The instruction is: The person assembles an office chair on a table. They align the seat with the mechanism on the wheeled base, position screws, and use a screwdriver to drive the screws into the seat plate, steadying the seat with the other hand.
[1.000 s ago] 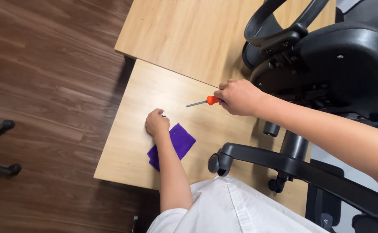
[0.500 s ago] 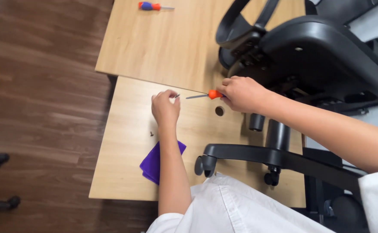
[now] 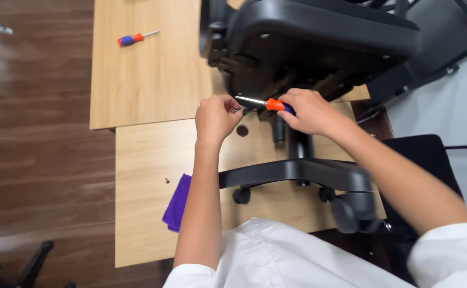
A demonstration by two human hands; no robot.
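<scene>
Fingertips of your left hand [image 3: 216, 118] are pinched together on something small at the tip of the screwdriver [image 3: 265, 103]; it is too small to make out. Your right hand [image 3: 309, 111] is wrapped closed around the screwdriver's handle, so only the orange collar and a sliver of blue show beyond your fingers. The bare silver shaft runs left from that collar, tilted slightly upward, and ends right at your left fingertips.

Both hands meet just below the underside of the black office chair [image 3: 319, 42], which lies tipped over on the wooden tabletop [image 3: 148, 176]. Its gas column and star base [image 3: 297, 173] with castors stretch toward you, between your forearms.

A round dark hole [image 3: 242, 130] sits in the wood just beside your left hand. Near your left elbow lies a purple cloth [image 3: 178, 204], with a single small dark screw [image 3: 167, 180] beside it. Well apart, on the farther board, rests a second screwdriver [image 3: 135, 38] with an orange and blue handle.
</scene>
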